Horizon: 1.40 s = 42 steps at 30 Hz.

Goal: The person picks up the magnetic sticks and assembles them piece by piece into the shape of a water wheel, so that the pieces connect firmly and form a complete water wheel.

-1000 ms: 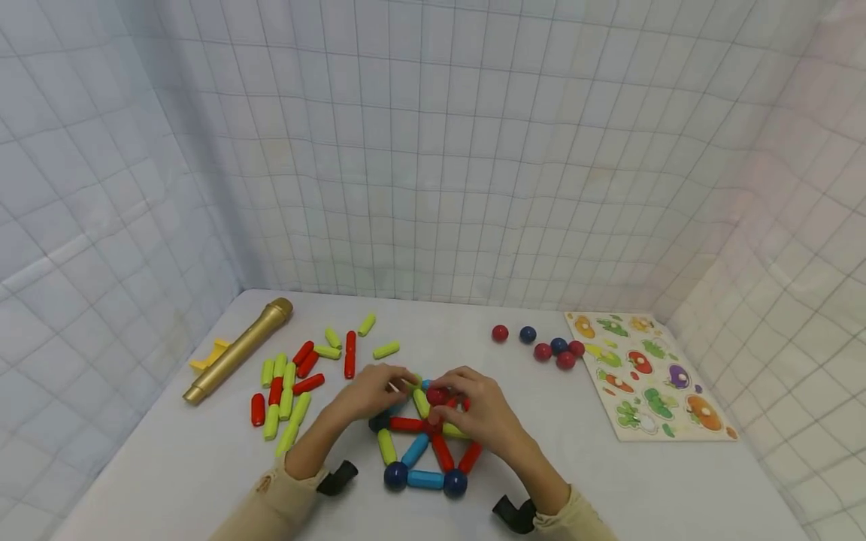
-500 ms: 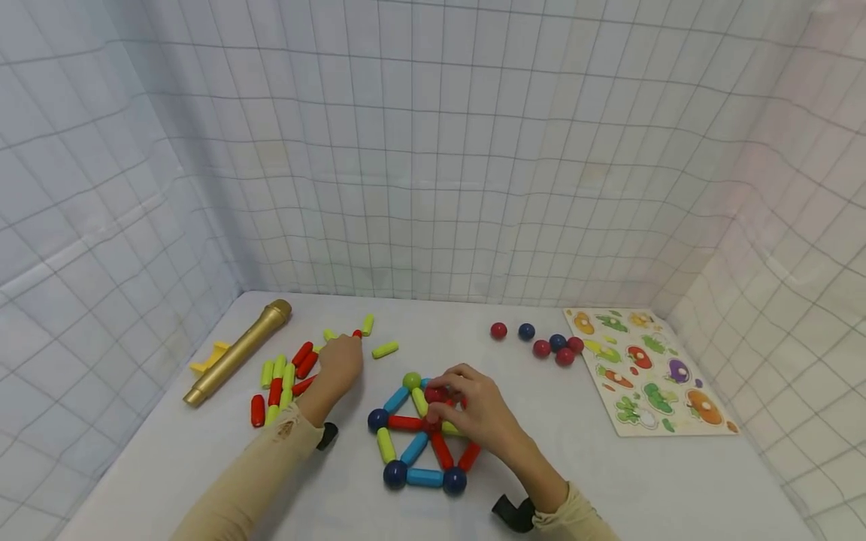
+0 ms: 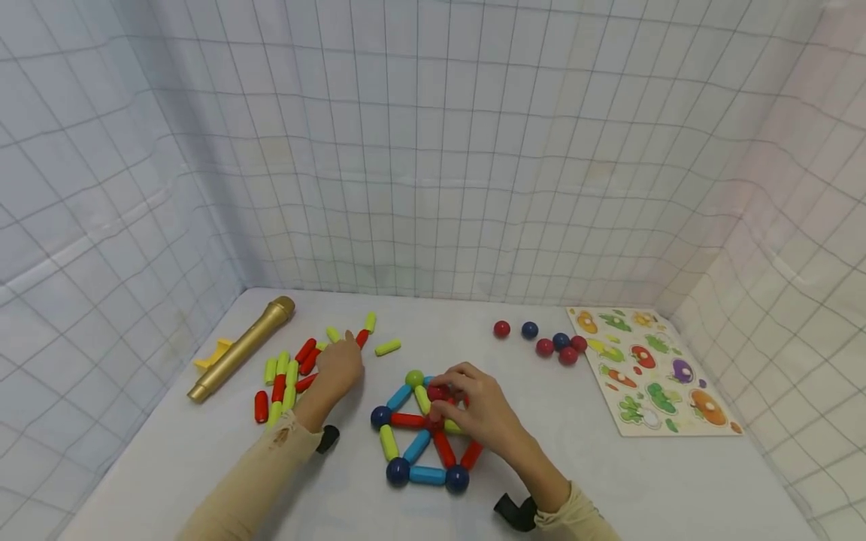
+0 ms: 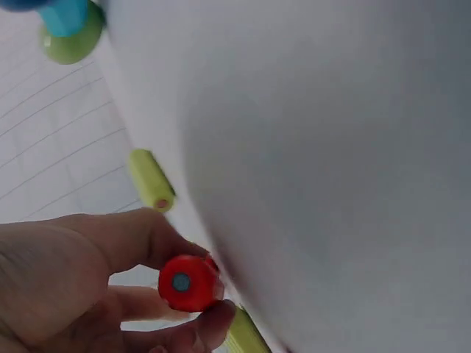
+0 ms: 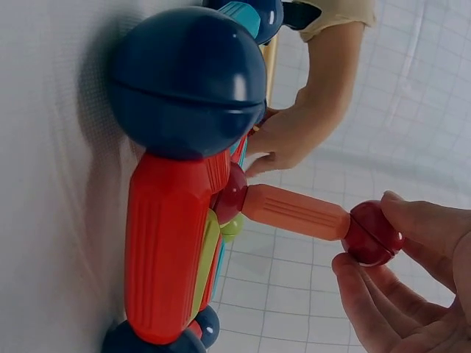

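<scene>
My left hand [image 3: 340,367] is among loose magnetic sticks left of centre. Its thumb and fingers pinch a red magnetic stick [image 4: 190,283], whose round metal end faces the left wrist camera. With thumb and fingertips my right hand [image 3: 476,409] holds a dark red ball [image 5: 373,234]. That ball sits on an orange-red stick [image 5: 294,212], which stands up from the dark red centre ball [image 5: 232,193] of a flat wheel-like frame. Blue balls [image 3: 398,471], a green ball [image 3: 415,379] and red, blue and lime sticks form the frame; my right hand covers part of it.
Several lime and red sticks [image 3: 279,387] lie at left beside a gold toy microphone [image 3: 243,347] and a yellow piece [image 3: 215,353]. Loose red and blue balls [image 3: 544,347] lie at back right. A vegetable puzzle board [image 3: 652,376] is at far right.
My left hand has left the frame's far side, moved left to the loose sticks and taken hold of a red one. My right hand has stayed at the dark red ball.
</scene>
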Each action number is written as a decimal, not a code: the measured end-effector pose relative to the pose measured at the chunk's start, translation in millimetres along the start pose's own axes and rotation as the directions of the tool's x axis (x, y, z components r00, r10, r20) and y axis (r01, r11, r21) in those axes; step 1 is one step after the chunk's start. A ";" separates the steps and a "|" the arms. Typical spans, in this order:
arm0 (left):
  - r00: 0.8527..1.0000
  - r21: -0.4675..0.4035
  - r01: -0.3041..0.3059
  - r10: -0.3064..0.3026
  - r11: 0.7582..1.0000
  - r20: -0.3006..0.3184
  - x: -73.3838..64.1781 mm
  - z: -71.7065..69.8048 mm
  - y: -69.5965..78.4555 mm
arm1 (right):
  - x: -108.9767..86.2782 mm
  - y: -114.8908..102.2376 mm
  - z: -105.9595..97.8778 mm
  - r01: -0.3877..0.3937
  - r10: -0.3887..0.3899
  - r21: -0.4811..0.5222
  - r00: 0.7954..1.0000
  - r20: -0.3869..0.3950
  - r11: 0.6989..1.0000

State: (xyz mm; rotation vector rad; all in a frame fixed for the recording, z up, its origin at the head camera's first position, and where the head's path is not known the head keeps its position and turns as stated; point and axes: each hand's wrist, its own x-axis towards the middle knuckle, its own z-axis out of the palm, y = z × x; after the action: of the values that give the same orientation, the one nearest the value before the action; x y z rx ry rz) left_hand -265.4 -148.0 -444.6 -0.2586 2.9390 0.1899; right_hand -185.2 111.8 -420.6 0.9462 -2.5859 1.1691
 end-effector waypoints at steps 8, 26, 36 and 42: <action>0.936 -0.547 -0.351 0.299 0.760 -0.186 -52.1 -17.7 2.7 | -3.4 -0.7 4.2 -0.002 0.002 0.021 1.000 0.007 1.000; 0.812 -0.813 -0.421 0.566 0.401 -0.141 -79.3 -30.1 19.3 | -0.8 0.1 3.9 0.001 0.001 0.036 0.999 -0.055 0.999; 0.800 -0.737 -0.480 0.582 0.476 -0.146 -72.9 -34.7 5.4 | -0.6 1.0 4.0 -0.012 0.014 0.052 0.999 -0.042 0.999; 0.924 -0.284 -0.373 0.324 0.884 -0.204 -48.0 -35.9 -39.4 | -0.3 1.4 3.6 -0.020 0.023 0.059 0.999 -0.046 0.998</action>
State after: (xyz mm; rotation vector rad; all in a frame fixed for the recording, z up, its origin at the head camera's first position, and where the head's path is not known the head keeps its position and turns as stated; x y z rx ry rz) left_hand -217.8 -183.9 -404.6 0.2351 3.0684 0.7305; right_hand -185.4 110.1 -424.1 0.8931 -2.5446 1.2641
